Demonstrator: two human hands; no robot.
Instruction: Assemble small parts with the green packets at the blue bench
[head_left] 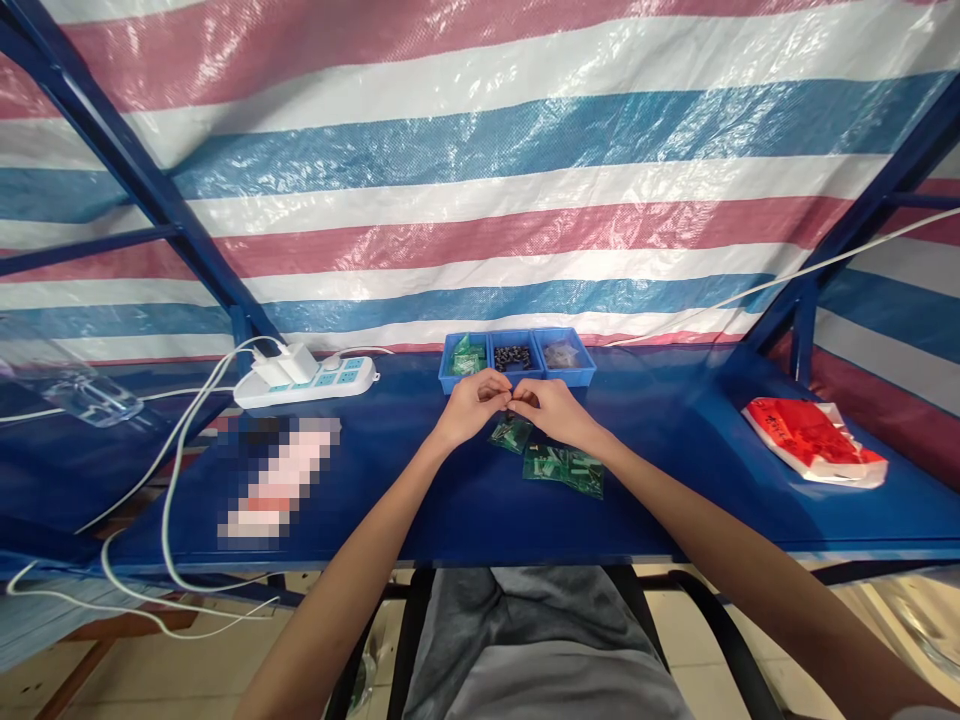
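Observation:
My left hand [474,405] and my right hand [549,408] meet fingertip to fingertip in front of a blue three-part bin [517,383]. Both are closed in a pinch, and whatever sits between the fingers is too small or hidden to name. Just below them is a small green plastic packet [511,433]; whether the fingers touch it I cannot tell. Nearer to me lie more green packets [564,468] with small pieces inside. The bin's left compartment has green packets [466,357], its middle one small dark parts [513,357], its right one clear plastic bags [561,354].
A white power strip [307,383] with plugged-in chargers and trailing white cables [180,450] stands at the left. Near it are a clear bottle [97,395] and a blurred-out flat item [285,480]. A red and white packet [817,440] lies at the right. Striped sheeting [525,180] hangs behind.

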